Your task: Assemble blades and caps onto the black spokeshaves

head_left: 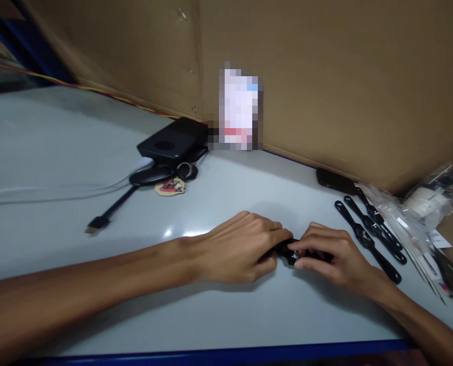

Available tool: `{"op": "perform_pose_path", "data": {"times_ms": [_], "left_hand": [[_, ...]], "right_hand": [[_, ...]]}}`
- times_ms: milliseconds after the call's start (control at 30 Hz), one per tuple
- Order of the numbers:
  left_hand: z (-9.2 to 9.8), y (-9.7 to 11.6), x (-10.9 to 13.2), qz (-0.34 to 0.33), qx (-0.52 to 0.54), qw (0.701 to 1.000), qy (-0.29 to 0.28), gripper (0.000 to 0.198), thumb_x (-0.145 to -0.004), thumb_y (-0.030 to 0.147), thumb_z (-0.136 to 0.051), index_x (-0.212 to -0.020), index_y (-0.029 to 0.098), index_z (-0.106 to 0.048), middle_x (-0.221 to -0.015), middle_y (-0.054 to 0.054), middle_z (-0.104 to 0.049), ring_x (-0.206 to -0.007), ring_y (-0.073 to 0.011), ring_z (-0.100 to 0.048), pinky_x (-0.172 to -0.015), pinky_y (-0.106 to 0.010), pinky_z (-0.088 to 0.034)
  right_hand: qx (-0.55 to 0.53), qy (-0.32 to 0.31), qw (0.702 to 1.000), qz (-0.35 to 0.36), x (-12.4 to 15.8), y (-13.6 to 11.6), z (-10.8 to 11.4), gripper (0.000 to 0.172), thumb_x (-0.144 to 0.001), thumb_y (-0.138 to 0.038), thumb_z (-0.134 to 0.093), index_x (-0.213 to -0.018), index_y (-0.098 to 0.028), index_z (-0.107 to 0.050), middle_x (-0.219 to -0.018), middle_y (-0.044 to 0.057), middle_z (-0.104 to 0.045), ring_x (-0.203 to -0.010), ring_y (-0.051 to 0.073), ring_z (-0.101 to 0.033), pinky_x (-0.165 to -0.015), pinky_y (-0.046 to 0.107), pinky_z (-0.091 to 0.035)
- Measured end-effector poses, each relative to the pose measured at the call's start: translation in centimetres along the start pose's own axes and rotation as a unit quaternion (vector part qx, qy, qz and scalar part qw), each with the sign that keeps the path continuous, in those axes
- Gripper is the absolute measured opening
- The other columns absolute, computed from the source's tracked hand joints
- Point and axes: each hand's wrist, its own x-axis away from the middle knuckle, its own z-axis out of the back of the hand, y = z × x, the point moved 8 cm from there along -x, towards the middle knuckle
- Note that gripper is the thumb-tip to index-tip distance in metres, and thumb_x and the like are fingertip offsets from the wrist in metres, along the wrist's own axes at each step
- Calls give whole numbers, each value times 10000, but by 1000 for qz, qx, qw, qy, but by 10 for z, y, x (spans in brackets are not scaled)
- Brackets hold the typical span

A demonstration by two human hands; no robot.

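Note:
A black spokeshave (284, 252) lies low over the table between my hands, much of it covered by fingers. My left hand (245, 249) is closed around one of its handles. With thumb and forefinger, my right hand (331, 254) pinches at the small shiny metal part in its middle, the other handle passing under the palm. To the right of my right hand, several similar black spokeshaves (368, 239) lie side by side at a slant, with holes in their handle ends and silvery fittings in the middle.
Clear plastic bags (405, 223) and thin rods crowd the right side. A dark oblong case (335, 181) rests by the cardboard wall (325, 76). Toward the back left are a black box (173, 140), a cable with a plug (112, 208) and a patterned tag (170, 187).

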Motion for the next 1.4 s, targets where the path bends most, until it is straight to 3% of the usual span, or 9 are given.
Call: {"op": "perform_pose_path", "data": {"times_ms": [133, 267, 400, 600, 800, 1033, 1233, 1300, 1400], "left_hand": [[-1, -1, -1, 6, 4, 1000, -5, 306, -775, 134, -497, -1032, 178, -656, -867, -40, -701, -685, -201, -650, -568, -312, -403], [-3, -2, -1, 2, -11, 1000, -4, 235, -778, 136, -503, -964, 183, -639, -826, -26, -679, -647, -194, -624, -546, -314, -369], [-2, -2, 0, 2, -19, 1000, 2, 214, -777, 135, -511, -954, 180, -622, -820, -24, -678, -650, -195, -620, -548, -313, -355], [-3, -2, 0, 0, 2, 1000, -6, 284, -770, 117, -504, -1014, 194, -628, -889, -21, -698, -715, -202, -651, -585, -309, -383], [-3, -2, 0, 2, -6, 1000, -4, 240, -781, 127, -508, -985, 180, -624, -852, -22, -686, -682, -198, -636, -573, -318, -373], [-2, -1, 1, -4, -26, 1000, -3, 218, -776, 128, -509, -959, 171, -621, -796, -17, -661, -619, -177, -594, -535, -313, -335], [-2, -2, 0, 4, -15, 1000, -9, 248, -769, 116, -507, -975, 173, -633, -819, -18, -672, -640, -184, -604, -553, -310, -345], [-2, -1, 0, 7, -9, 1000, -12, 282, -770, 120, -504, -1009, 179, -642, -839, -21, -684, -656, -187, -616, -563, -305, -356], [0, -1, 0, 8, -9, 1000, -13, 286, -774, 130, -499, -1012, 186, -647, -827, -24, -689, -644, -187, -616, -558, -300, -351]], "right_hand": [[56, 46, 997, 21, -1, -5, -3, 109, -927, -238, -700, -896, -134, -698, -753, 38, -651, -706, 158, -568, -619, 284, -465], [88, 85, 992, 22, 0, -7, -9, 215, -957, -213, -645, -750, -162, -618, -690, 8, -583, -653, 142, -512, -601, 277, -424], [83, 101, 991, 3, 2, -6, -13, 47, -956, -173, -623, -937, -156, -663, -707, 1, -598, -650, 141, -522, -602, 271, -426], [41, 74, 996, -37, 0, -2, -8, 139, -947, -168, -630, -819, -179, -683, -726, 10, -656, -669, 141, -571, -630, 269, -451], [23, 67, 997, 21, -3, -6, -4, 153, -975, -167, -583, -1019, -151, -728, -759, 34, -666, -675, 142, -577, -622, 269, -466], [1, 89, 996, 5, -1, 0, 1, 140, -935, -172, -631, -1024, -171, -739, -740, 19, -644, -649, 134, -559, -600, 264, -461], [-59, 84, 984, -148, 3, 21, -6, 103, -890, -139, -642, -916, -179, -732, -682, -20, -644, -583, 107, -535, -527, 231, -398], [-48, 70, 986, -144, 2, 19, -6, 105, -899, -148, -640, -864, -181, -733, -707, -5, -664, -624, 118, -564, -552, 239, -409], [6, 66, 994, -82, -2, 7, -1, 137, -920, -163, -627, -818, -176, -718, -724, 15, -649, -681, 138, -573, -613, 267, -440]]}}
